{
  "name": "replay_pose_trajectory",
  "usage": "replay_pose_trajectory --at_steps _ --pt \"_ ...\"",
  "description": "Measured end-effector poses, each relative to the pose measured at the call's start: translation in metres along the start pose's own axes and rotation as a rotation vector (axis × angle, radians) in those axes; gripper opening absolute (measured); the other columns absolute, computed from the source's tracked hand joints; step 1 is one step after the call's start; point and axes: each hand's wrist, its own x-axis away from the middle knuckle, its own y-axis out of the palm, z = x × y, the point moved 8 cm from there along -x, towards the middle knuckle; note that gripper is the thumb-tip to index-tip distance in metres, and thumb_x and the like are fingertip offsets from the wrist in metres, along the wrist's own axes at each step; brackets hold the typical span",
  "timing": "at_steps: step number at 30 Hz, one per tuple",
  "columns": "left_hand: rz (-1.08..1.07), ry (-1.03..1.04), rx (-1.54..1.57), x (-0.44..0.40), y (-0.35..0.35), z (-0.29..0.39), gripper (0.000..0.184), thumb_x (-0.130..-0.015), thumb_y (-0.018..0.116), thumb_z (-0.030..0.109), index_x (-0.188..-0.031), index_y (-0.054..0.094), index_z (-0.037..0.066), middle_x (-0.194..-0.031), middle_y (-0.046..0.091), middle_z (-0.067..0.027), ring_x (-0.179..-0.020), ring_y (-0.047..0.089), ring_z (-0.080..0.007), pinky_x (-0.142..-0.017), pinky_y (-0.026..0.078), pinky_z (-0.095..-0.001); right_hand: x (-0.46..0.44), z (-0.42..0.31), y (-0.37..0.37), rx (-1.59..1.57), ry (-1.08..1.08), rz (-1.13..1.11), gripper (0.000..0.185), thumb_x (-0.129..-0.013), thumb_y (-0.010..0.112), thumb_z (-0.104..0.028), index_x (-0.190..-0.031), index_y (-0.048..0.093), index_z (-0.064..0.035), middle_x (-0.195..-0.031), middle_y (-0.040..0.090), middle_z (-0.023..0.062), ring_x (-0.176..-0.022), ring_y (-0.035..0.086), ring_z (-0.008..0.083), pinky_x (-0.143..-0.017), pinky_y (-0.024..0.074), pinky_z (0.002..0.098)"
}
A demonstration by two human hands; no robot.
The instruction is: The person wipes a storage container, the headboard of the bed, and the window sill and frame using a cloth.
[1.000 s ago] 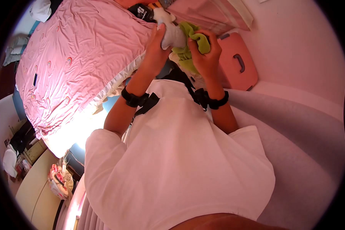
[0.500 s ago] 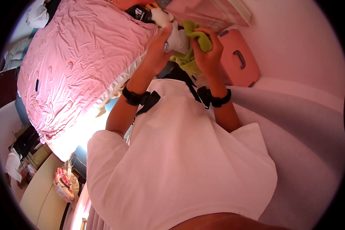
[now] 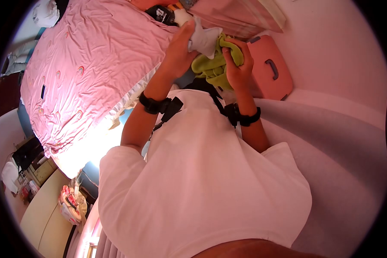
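Observation:
My left hand (image 3: 177, 53) is closed on a pale grey-white soft piece with pointed corners (image 3: 204, 39), too unclear to name exactly. Its thumb is up along the edge, and the fingers are partly hidden behind. Close to its right, my right hand (image 3: 239, 71) has its fingers curled round a green cloth (image 3: 214, 69). Part of this cloth loops over those fingers, while the rest hangs in folds between the hands. The pale piece overlaps the green cloth's upper edge. Each wrist wears a black strap.
A bed with a pink sheet (image 3: 103, 47) fills the left side, with a dark phone-like object (image 3: 43, 91) on it. Dark and white items (image 3: 165, 16) lie at its far corner. A pink suitcase (image 3: 273, 56) stands by the wall, right of my hands.
The pale piece has spread out and shifted right, showing its corners. The green cloth has dropped lower and opened between my hands. My right hand has moved slightly down and right.

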Motion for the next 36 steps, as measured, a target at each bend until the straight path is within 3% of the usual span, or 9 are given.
replay_pose_trajectory --at_steps 1,3,7,10,15,22,24,27,36 --pt "-0.009 -0.001 0.004 -0.003 0.008 -0.004 0.031 -0.104 0.047 0.035 -0.117 0.056 0.008 -0.105 0.06 -0.0034 -0.096 0.057 -0.0112 -0.084 0.045 -0.0227 0.0 -0.005 0.003 0.003 0.005 0.008 0.022 -0.087 0.068 -0.002 -0.108 0.063 -0.0017 -0.098 0.068 0.0072 -0.091 0.064 0.0125 -0.081 0.0502 0.0275" --pt "-0.029 -0.411 0.497 -0.019 0.028 -0.033 0.034 -0.103 0.048 0.037 -0.102 0.054 0.003 -0.087 0.054 -0.0012 -0.078 0.05 -0.0098 -0.07 0.043 -0.0277 0.0 -0.012 0.014 0.08 0.014 0.0 0.024 -0.088 0.067 -0.002 -0.11 0.058 -0.0017 -0.096 0.065 0.0062 -0.089 0.063 0.0124 -0.079 0.0503 0.0274" --pt "-0.106 -0.391 0.435 -0.047 0.036 -0.026 0.026 -0.105 0.045 0.033 -0.097 0.052 0.01 -0.081 0.046 0.0052 -0.073 0.041 -0.0037 -0.064 0.037 -0.0227 0.0 0.017 0.014 -0.103 0.001 0.132 0.027 -0.087 0.068 -0.002 -0.111 0.054 -0.0019 -0.095 0.063 0.0069 -0.088 0.061 0.0131 -0.078 0.0496 0.0275" --pt "-0.121 -0.473 0.497 -0.036 0.049 -0.024 0.028 -0.105 0.044 0.034 -0.098 0.054 0.009 -0.077 0.047 0.0041 -0.071 0.042 -0.0051 -0.066 0.038 -0.0229 0.004 0.048 0.004 -0.285 0.112 0.172 0.03 -0.087 0.068 -0.004 -0.112 0.052 -0.0029 -0.096 0.062 0.0072 -0.087 0.06 0.0138 -0.078 0.0485 0.028" --pt "-0.186 -0.249 0.261 -0.038 0.051 -0.009 0.036 -0.103 0.047 0.037 -0.091 0.054 0.004 -0.071 0.052 -0.0028 -0.065 0.047 -0.0119 -0.061 0.041 -0.0311 -0.003 0.06 -0.016 -0.186 0.147 0.168 0.023 -0.088 0.069 -0.007 -0.107 0.057 -0.0031 -0.097 0.06 0.0039 -0.091 0.057 0.0127 -0.082 0.0457 0.0258" --pt "-0.186 -0.404 0.422 -0.039 0.063 -0.039 0.036 -0.102 0.048 0.039 -0.091 0.056 0.006 -0.076 0.056 0.0008 -0.068 0.051 -0.0116 -0.062 0.042 -0.0315 0.005 0.039 -0.011 -0.103 0.142 0.164 0.024 -0.083 0.068 -0.001 -0.105 0.058 -0.0032 -0.096 0.062 0.0053 -0.09 0.059 0.0157 -0.082 0.0465 0.0271" --pt "-0.085 -0.784 0.792 -0.027 0.066 -0.05 0.033 -0.1 0.052 0.04 -0.112 0.061 0.01 -0.095 0.061 0.0012 -0.087 0.056 -0.0089 -0.078 0.044 -0.0256 0.017 0.035 0.006 0.252 -0.077 -0.035 0.03 -0.076 0.073 -0.001 -0.103 0.06 -0.0048 -0.095 0.064 0.0129 -0.088 0.065 0.0293 -0.077 0.0501 0.0329" --pt "-0.128 -0.897 0.761 -0.016 0.07 -0.047 0.044 -0.096 0.054 0.046 -0.119 0.061 0.01 -0.105 0.064 -0.0017 -0.095 0.06 -0.012 -0.084 0.047 -0.0284 0.023 0.035 0.005 0.344 -0.166 -0.085 0.033 -0.072 0.074 -0.001 -0.102 0.06 -0.0046 -0.096 0.064 0.0156 -0.09 0.064 0.035 -0.077 0.0512 0.0339" --pt "-0.304 -0.856 0.703 -0.005 0.074 -0.052 0.042 -0.098 0.048 0.044 -0.101 0.062 0.005 -0.096 0.063 -0.0048 -0.086 0.061 -0.0139 -0.077 0.049 -0.0282 -0.007 -0.007 0.002 0.266 -0.122 -0.059 0.036 -0.074 0.07 0.005 -0.108 0.062 -0.0037 -0.097 0.065 0.0133 -0.087 0.067 0.0254 -0.078 0.0512 0.0319"
